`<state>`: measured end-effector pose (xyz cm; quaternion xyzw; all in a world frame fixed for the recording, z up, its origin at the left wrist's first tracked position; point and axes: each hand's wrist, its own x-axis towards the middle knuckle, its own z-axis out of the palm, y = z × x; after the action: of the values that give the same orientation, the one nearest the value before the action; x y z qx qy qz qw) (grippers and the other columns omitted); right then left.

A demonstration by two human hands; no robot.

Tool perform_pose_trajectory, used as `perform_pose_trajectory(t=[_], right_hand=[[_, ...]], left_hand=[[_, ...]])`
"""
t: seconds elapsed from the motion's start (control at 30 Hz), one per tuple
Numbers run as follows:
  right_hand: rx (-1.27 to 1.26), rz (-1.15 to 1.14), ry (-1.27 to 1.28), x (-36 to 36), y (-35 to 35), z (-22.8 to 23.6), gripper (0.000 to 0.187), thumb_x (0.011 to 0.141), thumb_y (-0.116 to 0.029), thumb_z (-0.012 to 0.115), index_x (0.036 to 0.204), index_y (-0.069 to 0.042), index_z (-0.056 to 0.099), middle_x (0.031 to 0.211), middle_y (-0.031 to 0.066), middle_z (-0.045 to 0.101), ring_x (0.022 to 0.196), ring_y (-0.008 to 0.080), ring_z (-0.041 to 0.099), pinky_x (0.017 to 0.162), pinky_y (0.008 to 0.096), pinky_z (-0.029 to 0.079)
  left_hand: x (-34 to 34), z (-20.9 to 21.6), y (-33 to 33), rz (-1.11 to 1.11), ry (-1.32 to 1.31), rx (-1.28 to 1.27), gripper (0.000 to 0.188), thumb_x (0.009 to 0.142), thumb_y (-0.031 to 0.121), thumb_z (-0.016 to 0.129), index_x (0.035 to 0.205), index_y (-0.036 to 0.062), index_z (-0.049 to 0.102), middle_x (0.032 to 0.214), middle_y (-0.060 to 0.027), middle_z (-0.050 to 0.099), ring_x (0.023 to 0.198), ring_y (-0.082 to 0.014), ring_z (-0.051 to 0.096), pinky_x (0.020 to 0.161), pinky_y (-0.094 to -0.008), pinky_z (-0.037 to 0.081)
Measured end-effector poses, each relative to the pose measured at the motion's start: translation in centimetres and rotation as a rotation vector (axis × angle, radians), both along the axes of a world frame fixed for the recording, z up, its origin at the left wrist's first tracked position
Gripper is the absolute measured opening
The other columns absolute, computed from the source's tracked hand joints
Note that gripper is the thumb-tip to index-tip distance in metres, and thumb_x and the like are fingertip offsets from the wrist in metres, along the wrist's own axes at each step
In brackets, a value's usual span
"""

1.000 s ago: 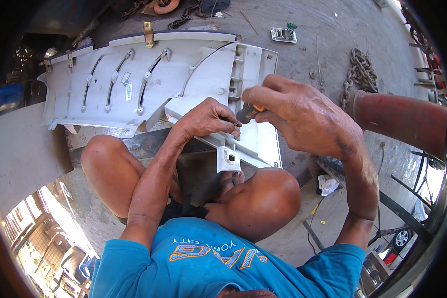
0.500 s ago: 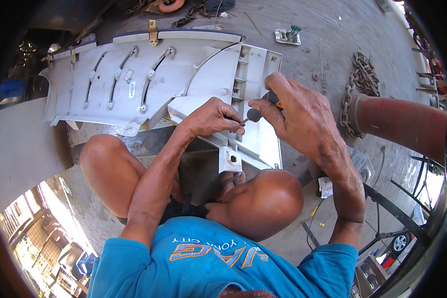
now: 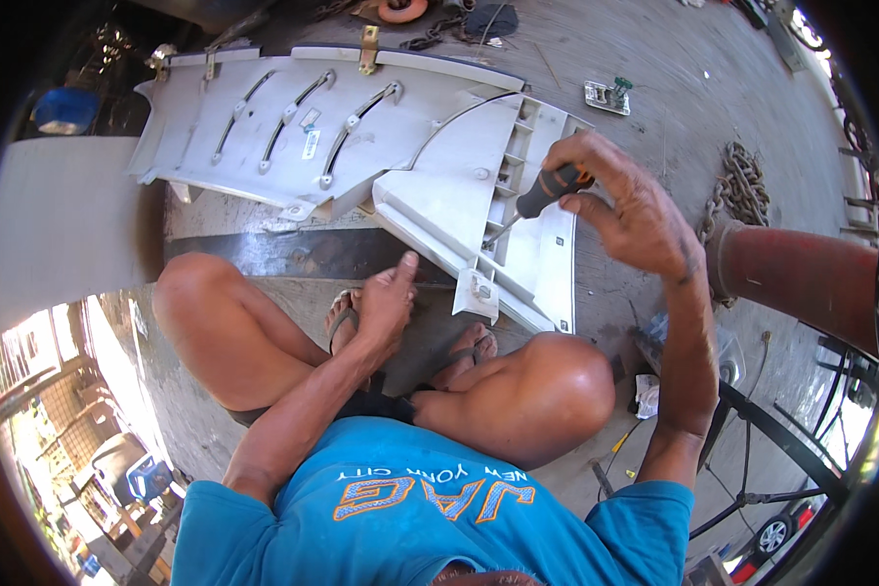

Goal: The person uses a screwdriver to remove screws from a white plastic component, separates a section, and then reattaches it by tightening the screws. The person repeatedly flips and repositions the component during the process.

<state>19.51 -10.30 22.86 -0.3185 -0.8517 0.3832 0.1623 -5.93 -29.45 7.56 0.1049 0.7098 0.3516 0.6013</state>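
A screwdriver (image 3: 549, 191) with a black and orange handle is pinched by the fingertips of my right hand (image 3: 640, 210). Its thin shaft slants down to the left, the tip at the ribbed channel of a large white plastic panel (image 3: 439, 210). Whether the tip sits in a screw cannot be made out. My left hand (image 3: 389, 305) is apart from the panel, above my feet, its fingers curled and the thumb pointing up. The inside of that hand is hidden. On the panel's near corner is a tab (image 3: 479, 290) with a hole.
Metal brackets (image 3: 368, 51) stand on the panel's far edge. Beyond it, a small clear tray (image 3: 607, 98) with a green item lies on the floor. A rusty chain (image 3: 737, 190) and a thick red pipe (image 3: 796, 264) are at the right. A pale board (image 3: 68, 234) stands at the left.
My left hand has drawn back from the panel toward my lap. My right hand has tilted the screwdriver, so its handle and shaft now show. The view has shifted, moving the panel rightward.
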Motion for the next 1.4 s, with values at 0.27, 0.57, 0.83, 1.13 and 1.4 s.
perform_pose_trajectory(t=[0.27,0.57,0.83,1.13,1.4], right_hand=[[-0.412,-0.097,0.421,1.3,2.9,-4.5,0.034,0.095,-0.012,0.064,0.127,-0.011,0.056,0.118,0.0089,0.062,0.112,0.0241,0.066,0.108,0.0404,0.049],[-0.479,-0.629,0.309,-2.8,2.4,-4.8,0.049,0.102,-0.047,0.064,0.128,-0.007,0.053,0.103,0.01,0.063,0.096,0.0196,0.069,0.086,0.0401,0.061],[-0.716,-0.359,0.782,-3.9,2.7,-4.5,0.02,0.095,-0.014,0.067,0.11,-0.006,0.057,0.096,0.0093,0.06,0.088,0.022,0.063,0.086,0.0402,0.055],[-1.009,-0.332,1.0,-2.9,6.7,-7.6,0.017,0.093,-0.019,0.065,0.102,-0.007,0.058,0.088,0.01,0.06,0.081,0.0247,0.062,0.077,0.0447,0.053],[-0.553,-0.813,0.978,-6.1,4.8,-8.0,0.027,0.099,-0.029,0.06,0.085,-0.006,0.056,0.072,0.0076,0.058,0.056,0.0188,0.058,0.05,0.0341,0.049]], left_hand=[[2.4,-5.1,0.4,0.145,-0.413,0.095,0.054,0.087,0.068,0.072,0.076,0.0202,0.048,0.062,0.0095,0.04,0.047,-0.0038,0.036,0.04,-0.0217,0.024],[1.2,-7.4,1.2,0.111,-0.573,0.266,0.049,0.086,0.053,0.083,0.073,0.0188,0.05,0.058,0.0081,0.042,0.044,-0.0039,0.036,0.038,-0.0229,0.024],[1.9,-6.4,1.1,0.09,-0.372,0.363,0.048,0.086,0.046,0.085,0.068,0.0158,0.053,0.057,0.0064,0.045,0.042,-0.0055,0.037,0.039,-0.0254,0.024],[1.9,-6.2,1.8,0.107,-0.375,0.392,0.046,0.087,0.042,0.086,0.067,0.0143,0.055,0.056,0.0072,0.044,0.041,-0.0048,0.035,0.038,-0.0256,0.023],[2.0,-5.9,1.5,0.098,-0.388,0.338,0.032,0.089,0.034,0.085,0.079,0.0112,0.064,0.058,0.0079,0.046,0.044,-0.0032,0.036,0.04,-0.0238,0.025]])
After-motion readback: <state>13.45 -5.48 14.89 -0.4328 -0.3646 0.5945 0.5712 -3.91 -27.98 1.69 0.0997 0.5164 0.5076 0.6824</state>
